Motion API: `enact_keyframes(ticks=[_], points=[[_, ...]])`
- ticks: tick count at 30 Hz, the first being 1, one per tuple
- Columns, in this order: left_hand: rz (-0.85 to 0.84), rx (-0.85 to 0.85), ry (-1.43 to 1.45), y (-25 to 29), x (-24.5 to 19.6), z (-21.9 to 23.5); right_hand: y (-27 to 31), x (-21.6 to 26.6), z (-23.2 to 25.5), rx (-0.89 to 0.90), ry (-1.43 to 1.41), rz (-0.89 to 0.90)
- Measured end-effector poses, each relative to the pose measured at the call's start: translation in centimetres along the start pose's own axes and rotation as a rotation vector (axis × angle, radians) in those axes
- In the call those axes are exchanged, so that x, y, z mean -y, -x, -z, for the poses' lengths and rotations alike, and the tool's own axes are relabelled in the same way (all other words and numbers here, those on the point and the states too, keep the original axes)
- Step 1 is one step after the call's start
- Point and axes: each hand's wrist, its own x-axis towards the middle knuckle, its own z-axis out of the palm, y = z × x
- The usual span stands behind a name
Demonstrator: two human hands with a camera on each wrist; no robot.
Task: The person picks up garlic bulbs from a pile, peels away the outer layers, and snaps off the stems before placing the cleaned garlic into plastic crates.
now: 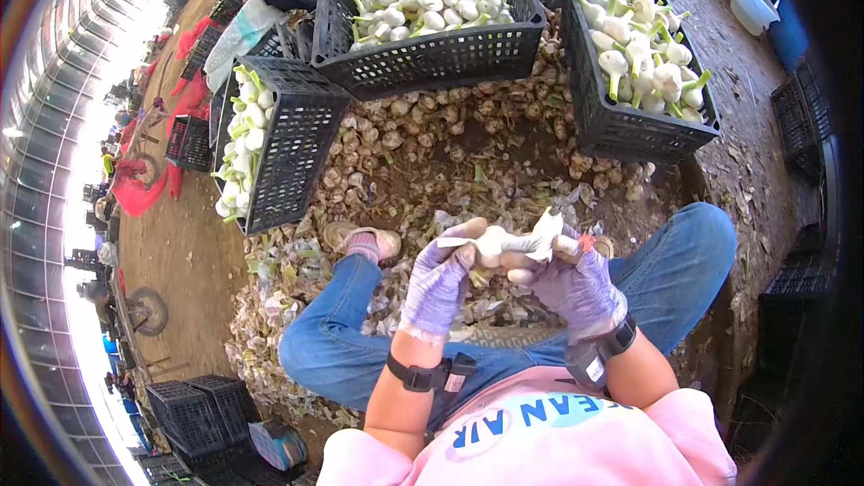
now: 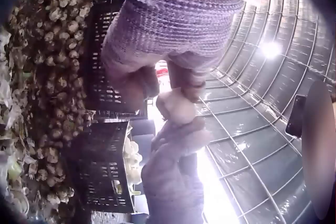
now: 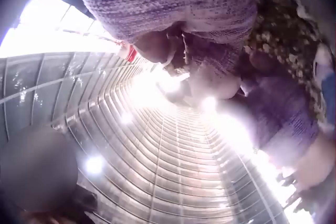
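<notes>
In the head view a white garlic bulb (image 1: pixel 491 246) is held between both hands in front of the lap. My left hand (image 1: pixel 438 286), in a purple knit glove with bare fingertips, grips the bulb from the left. The right hand (image 1: pixel 579 290), gloved the same way, pinches the pale skin and stem (image 1: pixel 544 236) on the bulb's right side. A bit of red (image 1: pixel 587 242) shows at a right-hand finger. The left wrist view shows the round bulb (image 2: pixel 177 108) between the fingertips of both hands.
Black crates of trimmed garlic stand ahead: a left crate (image 1: pixel 292 144), a middle crate (image 1: pixel 432 58) and a right crate (image 1: pixel 634 130). Untrimmed garlic (image 1: pixel 405 126) is heaped behind the peelings (image 1: pixel 297 283) around the legs. Stacked crates (image 1: pixel 202 409) sit at lower left.
</notes>
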Motion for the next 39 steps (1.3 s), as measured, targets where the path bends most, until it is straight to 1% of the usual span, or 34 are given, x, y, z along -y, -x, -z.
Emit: enact_keyframes(ticks=[1, 2, 3, 4, 5, 6, 7, 9, 10, 11, 13, 14, 15, 16, 17, 18, 19, 20, 21, 23, 24, 25, 26, 27, 28, 29, 30, 31, 32, 33, 34, 35, 38, 39], points=[[0.001, -0.003, 0.002, -0.2, 0.2, 0.1, 0.0, 0.0, -0.1, -0.041, 0.004, 0.054], [-0.046, -0.015, 0.148, -0.5, 0.5, 0.3, -0.9, -0.2, 1.7, -0.053, -0.115, 0.201], [-0.092, -0.029, 0.292, -0.7, 0.6, 0.5, -1.5, 1.1, 1.3, -0.095, -0.26, 0.234], [-0.035, -0.187, 0.351, -0.5, 0.0, 0.1, -1.4, 2.3, 1.5, -0.1, -0.209, 0.267], [-0.033, -0.197, 0.353, -0.4, 0.0, 0.6, -1.3, 3.3, 1.5, -0.103, -0.156, 0.3], [-0.015, -0.174, 0.384, -0.5, 0.0, 1.2, -1.5, 3.5, 0.1, -0.065, -0.072, 0.274], [0.005, -0.147, 0.416, -0.8, 0.2, 1.6, -2.3, 2.7, 1.8, -0.214, 0.31, 0.261], [0.037, -0.143, 0.421, -1.2, 0.7, 1.8, -2.2, 1.4, 1.7, 0.018, 0.754, 0.221], [0.029, -0.13, 0.412, -1.4, 0.9, 1.5, -2.1, 0.9, 1.5, 0.002, 0.86, 0.131], [0.023, -0.117, 0.403, -1.5, 1.1, 1.3, -2.6, 0.6, 0.9, -0.006, 1.02, 0.101], [0.049, -0.082, 0.344, -1.8, 1.5, 1.3, -3.4, -0.1, 0.9, -0.043, 1.01, -0.025], [0.066, -0.042, 0.285, -2.0, 1.7, 1.3, -3.8, 0.0, 1.0, -0.05, 1.003, -0.036], [0.075, -0.051, 0.284, -2.2, 2.0, 1.5, -4.4, 0.2, 1.0, -0.002, 1.146, -0.072], [0.071, -0.128, 0.162, -2.6, 2.3, 1.6, -5.0, 0.3, 1.1, 0.052, 1.289, -0.107], [0.067, -0.203, 0.04, -3.1, 2.5, 1.8, -5.2, 0.2, 1.2, 0.049, 1.284, -0.114], [0.076, -0.296, -0.045, -3.9, 2.5, 1.6, -5.5, 0.1, 1.4, 0.288, 1.344, 0.025], [0.08, -0.3, -0.046, -4.9, 2.7, 1.9, -5.7, -0.1, 1.6, 0.529, 1.389, 0.168], [0.042, -0.349, -0.008, -6.0, 3.1, 2.6, -5.6, -0.2, 1.0, 0.538, 1.258, 0.054], [0.005, -0.395, 0.027, -7.4, 3.5, 3.6, -5.5, -0.6, 1.1, 0.505, 1.251, 0.027], [0.014, -0.391, 0.111, -11.4, 5.4, 9.6, -6.2, -0.6, 2.3, 0.303, 1.19, -0.047], [0.036, -0.416, 0.167, -13.1, 4.5, 9.9, -6.6, -0.3, 3.0, 0.298, 1.188, -0.047], [0.058, -0.44, 0.223, -15.0, 3.8, 10.1, -7.1, 0.1, 3.9, 0.198, 1.269, -0.108], [0.109, -0.554, 0.168, -17.2, 4.1, 12.0, -7.7, 0.3, 4.8, 0.096, 1.346, -0.17], [0.163, -0.669, 0.109, -19.2, 4.6, 13.7, -8.1, 0.2, 5.6, 0.086, 1.341, -0.173], [0.209, -0.65, -0.036, -21.1, 4.6, 14.0, -8.5, 0.0, 6.4, -0.011, 1.315, -0.175], [0.222, -0.649, -0.042, -22.9, 5.2, 14.2, -8.8, -0.4, 7.2, -0.109, 1.287, -0.18], [0.187, -0.572, -0.404, -24.6, 6.1, 14.2, -8.9, -0.8, 8.4, -0.135, 1.39, -0.068], [0.147, -0.474, -0.761, -26.3, 6.9, 14.4, -9.4, -0.9, 9.1, -0.148, 1.383, -0.079], [0.1, -0.34, -1.219, -28.0, 8.1, 15.9, -9.9, -0.9, 9.7, -0.158, 1.452, -0.093], [0.14, -0.287, -1.508, -29.0, 8.8, 15.1, -10.4, -0.9, 10.2, -0.166, 1.525, -0.106], [0.2, -0.22, -1.622, -30.1, 9.8, 15.6, -10.6, -0.9, 10.2, -0.205, 1.491, -0.013], [0.261, -0.148, -1.733, -30.9, 10.9, 16.0, -11.0, -0.6, 10.3, -0.218, 1.492, -0.029], [0.378, -0.163, -1.773, -31.9, 12.5, 16.9, -11.5, -0.3, 11.0, -0.236, 1.361, -0.136], [0.382, -0.158, -1.773, -31.3, 11.8, 15.4, -10.9, -0.9, 12.0, -0.292, 1.141, -0.088]])
